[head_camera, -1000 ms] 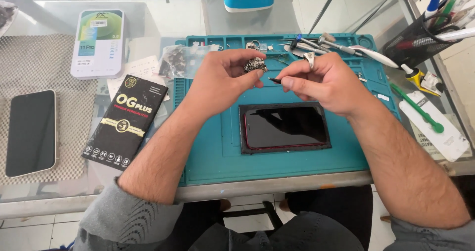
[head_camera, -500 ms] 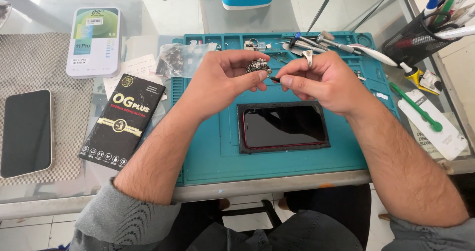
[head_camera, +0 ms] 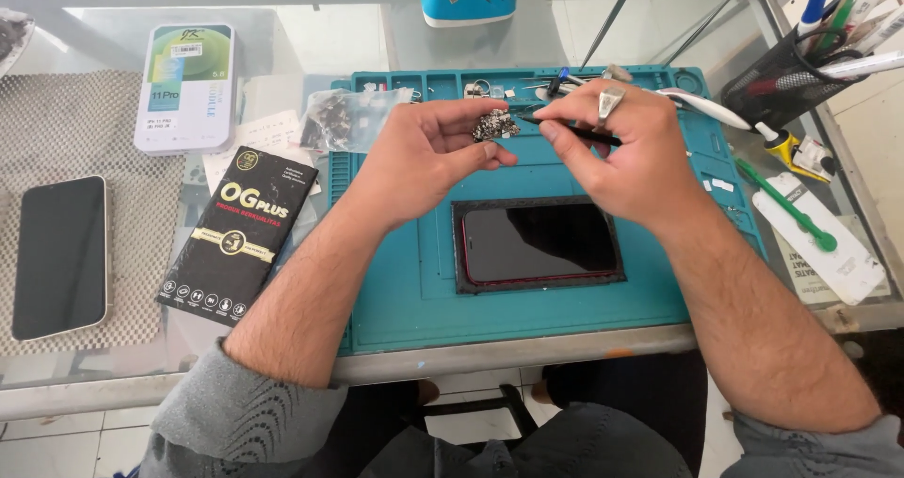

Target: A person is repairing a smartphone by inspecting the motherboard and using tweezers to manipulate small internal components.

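A person is sitting at a glass table, looking down at both bare hands working over a teal repair mat (head_camera: pixel 405 290). The left hand (head_camera: pixel 424 162) is curling its fingers closed around a small clump of tiny metal parts (head_camera: pixel 494 125), pinching it between thumb and fingertips just above the mat's upper trays. The right hand (head_camera: pixel 621 153), wearing a ring, is gripping a thin black tool (head_camera: pixel 574 131) like a pen, with its tip touching or nearly touching the clump; which one is too small to tell. The clump is looking light, loose and easy to scatter, so it probably needs a gentle pinch from its sides rather than a squeeze, and any single piece is likely best lifted by the tool's fine tip. Directly below the hands, a dark-screened phone (head_camera: pixel 541 243) is lying flat on the mat, its glass likely slippery and fragile. To the left of the mat, a black retail box (head_camera: pixel 240 233) is lying beside a second phone (head_camera: pixel 58 257) resting on a grey mesh pad (head_camera: pixel 141 280), with a white boxed package (head_camera: pixel 184 87) further back. A clear bag of small parts (head_camera: pixel 344 120) is sitting by the left hand. On the right, a mesh pen holder (head_camera: pixel 782 82) is holding tools, near a green plastic pry tool (head_camera: pixel 786 205).
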